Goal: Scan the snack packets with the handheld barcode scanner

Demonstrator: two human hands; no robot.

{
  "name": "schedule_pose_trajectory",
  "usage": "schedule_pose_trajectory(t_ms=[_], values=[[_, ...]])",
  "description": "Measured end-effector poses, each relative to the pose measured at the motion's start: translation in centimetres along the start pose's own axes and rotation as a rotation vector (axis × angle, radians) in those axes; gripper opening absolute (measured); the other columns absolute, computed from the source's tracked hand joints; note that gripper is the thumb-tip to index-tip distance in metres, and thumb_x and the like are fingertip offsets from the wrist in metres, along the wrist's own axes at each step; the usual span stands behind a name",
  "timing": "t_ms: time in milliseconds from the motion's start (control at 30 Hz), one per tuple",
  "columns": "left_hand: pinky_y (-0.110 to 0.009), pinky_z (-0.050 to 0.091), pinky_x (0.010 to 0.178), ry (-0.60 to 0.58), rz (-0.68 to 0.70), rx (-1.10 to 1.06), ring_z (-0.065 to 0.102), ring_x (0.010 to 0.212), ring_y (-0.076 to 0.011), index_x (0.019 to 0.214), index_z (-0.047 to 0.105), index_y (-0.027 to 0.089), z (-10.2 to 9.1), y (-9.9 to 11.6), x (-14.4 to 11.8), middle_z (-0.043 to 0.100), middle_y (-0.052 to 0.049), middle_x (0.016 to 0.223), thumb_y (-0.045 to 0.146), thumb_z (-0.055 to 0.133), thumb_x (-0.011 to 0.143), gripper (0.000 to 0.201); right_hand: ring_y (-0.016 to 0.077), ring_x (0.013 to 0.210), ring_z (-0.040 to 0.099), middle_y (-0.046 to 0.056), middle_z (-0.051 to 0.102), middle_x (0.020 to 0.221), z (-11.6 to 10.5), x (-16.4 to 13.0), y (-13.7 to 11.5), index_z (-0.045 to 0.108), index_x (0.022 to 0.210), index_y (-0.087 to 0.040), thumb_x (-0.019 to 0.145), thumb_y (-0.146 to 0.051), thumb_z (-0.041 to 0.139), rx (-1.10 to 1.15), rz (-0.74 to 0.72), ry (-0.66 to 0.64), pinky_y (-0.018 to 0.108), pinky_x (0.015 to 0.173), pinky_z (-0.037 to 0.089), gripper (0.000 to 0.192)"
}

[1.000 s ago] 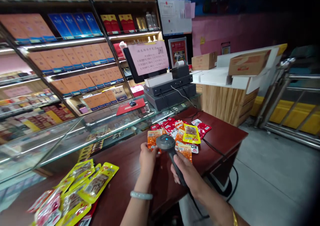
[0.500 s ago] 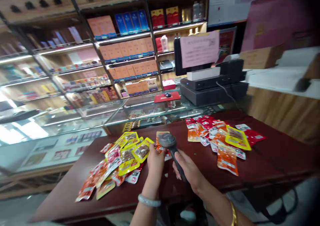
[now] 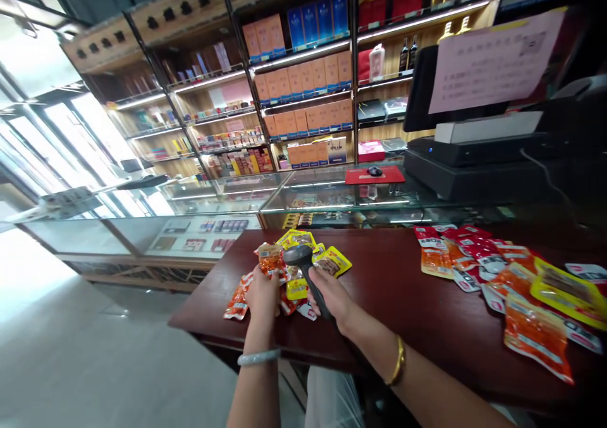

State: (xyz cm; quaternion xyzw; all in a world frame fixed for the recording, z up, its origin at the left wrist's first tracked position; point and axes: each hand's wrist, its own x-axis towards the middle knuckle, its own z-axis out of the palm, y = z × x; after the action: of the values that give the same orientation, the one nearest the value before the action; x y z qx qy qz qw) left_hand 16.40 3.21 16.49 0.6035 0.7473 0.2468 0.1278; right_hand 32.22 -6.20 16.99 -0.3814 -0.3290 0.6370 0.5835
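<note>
My right hand (image 3: 332,295) is wrapped round the handle of a dark barcode scanner (image 3: 298,255), its head pointing left and away. My left hand (image 3: 262,295) grips an orange snack packet (image 3: 270,258) over the left heap, just left of the scanner head. Around and under them lie yellow snack packets (image 3: 334,262) and more orange ones (image 3: 237,298). A second heap of red, orange and yellow packets (image 3: 535,320) spreads over the right part of the dark red table (image 3: 379,301).
Behind the table runs a glass display counter (image 3: 327,203). On it are a mouse on a red mat (image 3: 393,175) and a monitor with a pink paper sheet (image 3: 493,67). A cash drawer (image 3: 450,175) stands beneath the monitor. Boxed goods (image 3: 303,80) fill the back shelves.
The view has swung left. My left hand has carried the orange packet left, from the table's middle to over the left heap, and the scanner has moved left with it.
</note>
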Motion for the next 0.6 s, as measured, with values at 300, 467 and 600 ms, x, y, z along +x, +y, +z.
schedule_pose_trajectory(t_ms=[300,467,600], values=[[-0.052,0.045,0.104,0.053,-0.031,0.156,0.057,0.129,-0.0397,0.154,0.043,0.020,-0.6,-1.3,0.2,0.059,-0.020,0.144,0.053,0.049,0.090,0.073,0.0073,0.033,0.040,-0.012,0.053,0.045,1.2,0.3,1.3,0.050,0.092,-0.023,0.059,-0.090,0.068,0.000,0.011,-0.046,0.022,0.039,0.037,0.076],[-0.051,0.043,0.108,0.065,0.177,0.068,0.049,0.139,-0.0387,0.149,0.050,0.021,2.3,3.0,-1.8,0.053,-0.019,0.151,0.052,0.046,0.092,0.065,0.0074,0.035,0.042,-0.011,0.053,0.048,-2.5,-2.4,0.0,0.053,0.095,-0.021,0.061,-0.087,0.070,0.040,-0.029,0.005,0.022,0.039,0.037,0.076],[-0.048,0.039,0.112,0.039,0.488,0.073,0.052,0.134,-0.0346,0.136,0.061,0.018,6.0,9.5,-5.9,0.060,-0.017,0.142,0.038,0.048,0.091,0.051,0.0067,0.034,0.040,-0.012,0.052,0.049,-7.7,-5.8,-1.6,0.052,0.098,-0.022,0.063,-0.088,0.067,0.058,-0.090,0.147,0.021,0.039,0.037,0.077]])
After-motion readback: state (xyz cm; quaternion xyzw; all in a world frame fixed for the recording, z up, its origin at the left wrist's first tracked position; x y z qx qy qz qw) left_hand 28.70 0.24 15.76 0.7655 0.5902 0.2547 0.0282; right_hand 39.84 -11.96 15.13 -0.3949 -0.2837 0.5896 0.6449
